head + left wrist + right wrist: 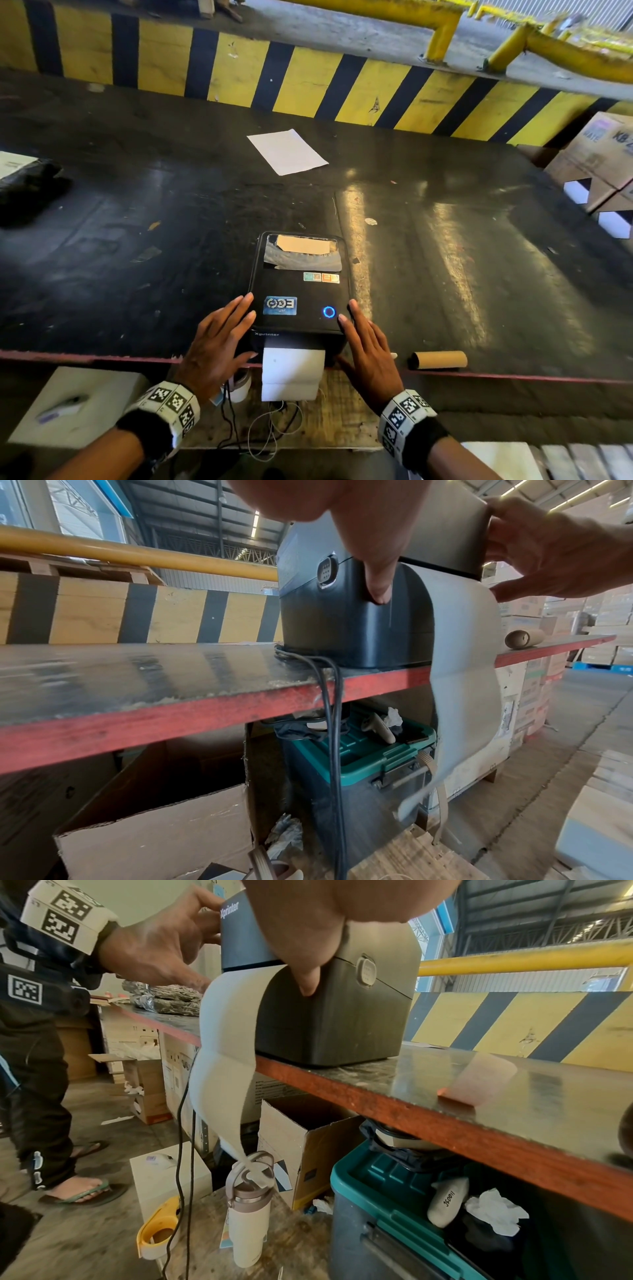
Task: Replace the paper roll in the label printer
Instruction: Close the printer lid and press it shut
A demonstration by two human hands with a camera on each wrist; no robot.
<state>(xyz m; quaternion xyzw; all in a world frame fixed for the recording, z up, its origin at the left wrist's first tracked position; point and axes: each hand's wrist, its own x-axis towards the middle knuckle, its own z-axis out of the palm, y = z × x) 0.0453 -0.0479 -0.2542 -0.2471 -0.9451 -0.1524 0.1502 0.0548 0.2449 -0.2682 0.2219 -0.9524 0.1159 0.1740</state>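
A black label printer (301, 294) stands at the table's front edge, lid down, with its blue ring light lit. A white paper strip (293, 373) comes out of its front slot and hangs over the edge, long and curling in the left wrist view (469, 669). My left hand (219, 342) lies against the printer's left side with straight fingers on the lid. My right hand (368, 356) does the same on the right side. In each wrist view a thumb points down along the printer (342, 631) (329, 1031) casing. An empty cardboard core (438, 359) lies on the table right of the printer.
A white sheet (287, 151) lies mid-table, a black wrapped bundle (27, 188) far left, cardboard boxes (596, 161) far right. A yellow-black barrier (308, 78) backs the table. Under the table: a teal-lidded bin (369, 753), cables (332, 723), open cartons, a bottle (250, 1215).
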